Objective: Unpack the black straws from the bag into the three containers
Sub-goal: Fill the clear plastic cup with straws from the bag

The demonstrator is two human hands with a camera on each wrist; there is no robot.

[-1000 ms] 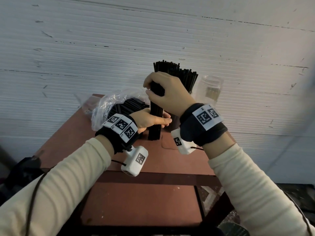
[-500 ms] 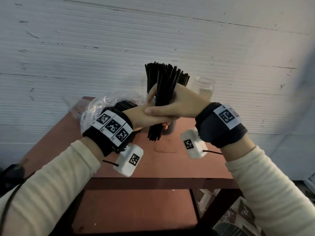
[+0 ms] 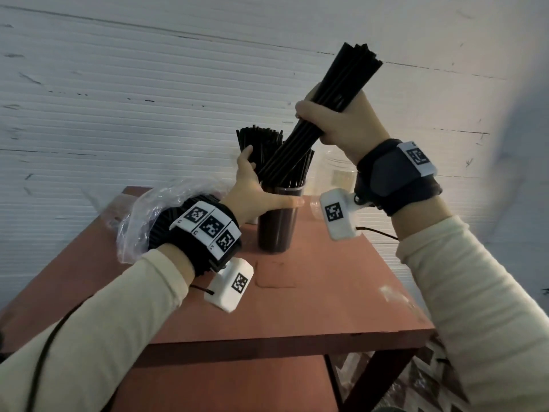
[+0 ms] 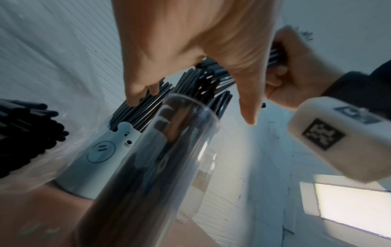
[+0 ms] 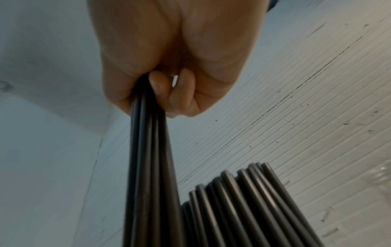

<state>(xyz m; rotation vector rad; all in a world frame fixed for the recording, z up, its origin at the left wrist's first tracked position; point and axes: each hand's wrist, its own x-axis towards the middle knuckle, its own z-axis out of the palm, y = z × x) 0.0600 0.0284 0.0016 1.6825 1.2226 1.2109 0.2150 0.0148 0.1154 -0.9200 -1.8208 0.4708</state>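
Bundle of thin black plastic straws [image 3: 332, 102]: tilted, lower ends entering tall clear cylindrical container [image 3: 277, 221] already holding straws | pale blue bear-print container [image 4: 99, 153]: behind it, packed with upright straws | third clear jar [image 3: 335, 173]: to the right | crumpled clear plastic bag [image 3: 142, 215]: left on table, straws inside

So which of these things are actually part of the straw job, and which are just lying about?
Part of the job:
- straw bundle gripped by right hand
- clear tumbler, steadied by left hand
- bear cup
- clear jar
- plastic bag

Just there:
- table
- white wall
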